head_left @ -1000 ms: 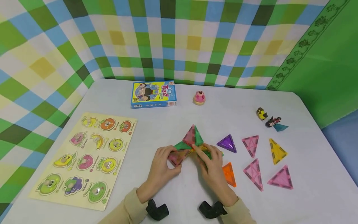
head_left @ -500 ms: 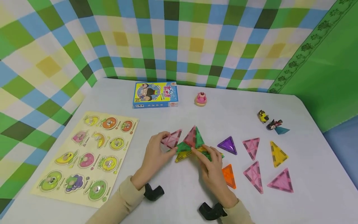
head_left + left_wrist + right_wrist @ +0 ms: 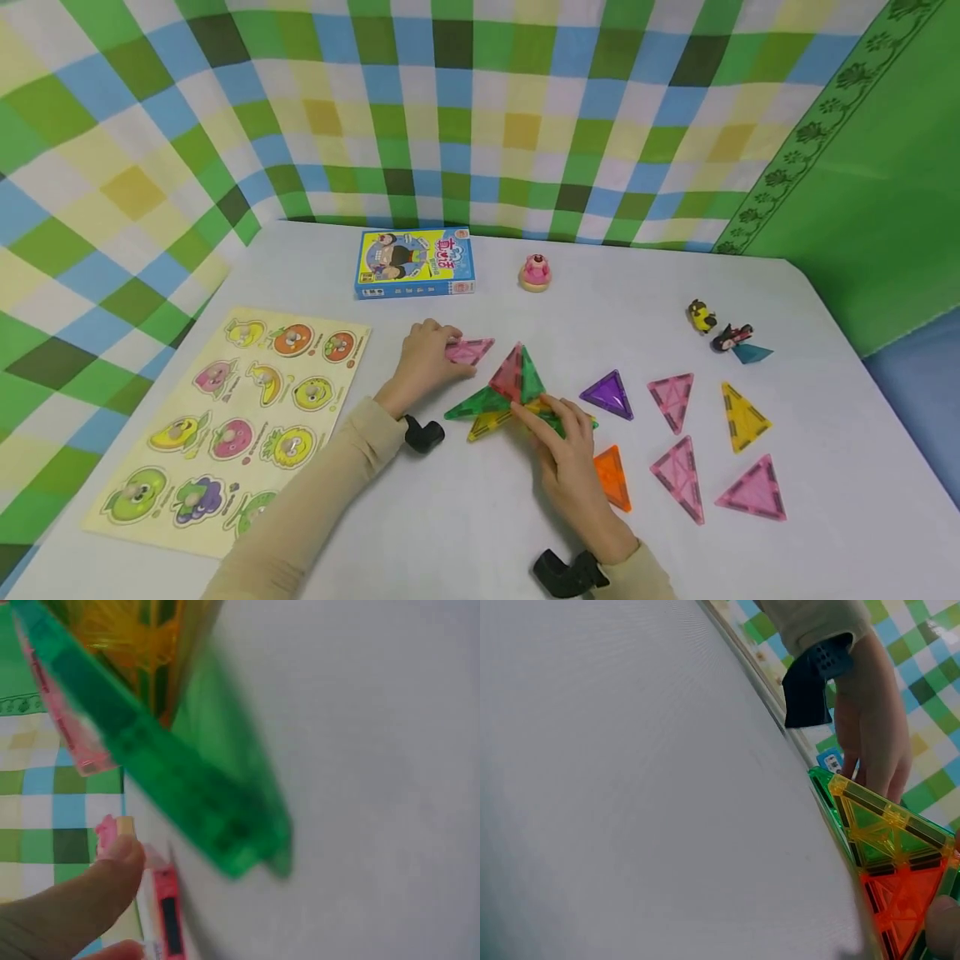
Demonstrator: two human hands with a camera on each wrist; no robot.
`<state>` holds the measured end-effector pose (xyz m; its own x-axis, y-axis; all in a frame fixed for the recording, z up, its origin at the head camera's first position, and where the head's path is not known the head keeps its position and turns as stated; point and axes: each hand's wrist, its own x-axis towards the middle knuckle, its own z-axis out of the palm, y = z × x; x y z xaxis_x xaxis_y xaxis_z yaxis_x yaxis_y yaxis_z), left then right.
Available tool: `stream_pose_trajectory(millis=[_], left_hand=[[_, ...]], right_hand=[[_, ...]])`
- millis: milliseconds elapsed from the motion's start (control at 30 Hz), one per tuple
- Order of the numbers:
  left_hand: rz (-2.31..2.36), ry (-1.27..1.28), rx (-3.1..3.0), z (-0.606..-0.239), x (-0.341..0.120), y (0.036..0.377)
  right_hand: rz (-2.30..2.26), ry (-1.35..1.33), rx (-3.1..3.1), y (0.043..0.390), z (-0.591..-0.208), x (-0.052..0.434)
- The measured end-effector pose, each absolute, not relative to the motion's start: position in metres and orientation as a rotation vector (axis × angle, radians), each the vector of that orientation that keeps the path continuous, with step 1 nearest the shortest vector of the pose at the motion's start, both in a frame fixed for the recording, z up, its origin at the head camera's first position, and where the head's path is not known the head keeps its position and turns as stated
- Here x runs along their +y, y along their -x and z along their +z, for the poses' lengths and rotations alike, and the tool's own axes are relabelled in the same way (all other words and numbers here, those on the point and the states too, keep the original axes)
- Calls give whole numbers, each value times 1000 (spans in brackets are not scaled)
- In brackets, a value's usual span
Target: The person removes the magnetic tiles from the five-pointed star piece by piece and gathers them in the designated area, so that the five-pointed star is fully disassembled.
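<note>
In the head view my left hand pinches a pink triangular magnetic tile between thumb and fingers, just behind and left of a joined cluster. The cluster is made of see-through triangular magnetic tiles: a red tile, green tiles and a yellow tile. My right hand holds the cluster's right side, thumb at its front and fingers over the top. In the right wrist view the right thumb presses beside an orange-red tile. The left wrist view shows a green tile edge close to the camera.
Loose triangular tiles lie to the right: purple, orange, yellow and several pink ones. A fruit puzzle board lies left. At the back are a blue box, a pink figurine and small toys.
My left hand has taken the pink tile off the cluster's left front and carried it backward and left, uncovering green and yellow tiles. The right hand has stayed on the cluster.
</note>
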<state>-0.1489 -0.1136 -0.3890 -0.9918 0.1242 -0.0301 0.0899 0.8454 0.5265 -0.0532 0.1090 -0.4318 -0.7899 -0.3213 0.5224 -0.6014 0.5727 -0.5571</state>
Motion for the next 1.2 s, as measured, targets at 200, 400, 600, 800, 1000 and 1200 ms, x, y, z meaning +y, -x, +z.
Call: stream_pose_trajectory(millis=[200, 400, 600, 800, 1000, 1200], left_hand=[[1002, -582, 2727, -382, -133, 128], [1047, -861, 2536, -397, -133, 113], [1303, -629, 2519, -405, -138, 109], [1544, -528, 2330, -410, -143, 109], [1601, -478, 2239, -410, -147, 109], [1593, -566, 2210, -412, -149, 109]], right_hand=[[1081, -767, -2433, 52, -431, 109], [1051, -766, -2413, 54, -430, 110], [1040, -764, -2434, 53, -430, 108], [1055, -753, -2453, 51, -429, 108], [1058, -759, -2454, 51, -429, 107], [1051, -747, -2458, 50, -429, 108]])
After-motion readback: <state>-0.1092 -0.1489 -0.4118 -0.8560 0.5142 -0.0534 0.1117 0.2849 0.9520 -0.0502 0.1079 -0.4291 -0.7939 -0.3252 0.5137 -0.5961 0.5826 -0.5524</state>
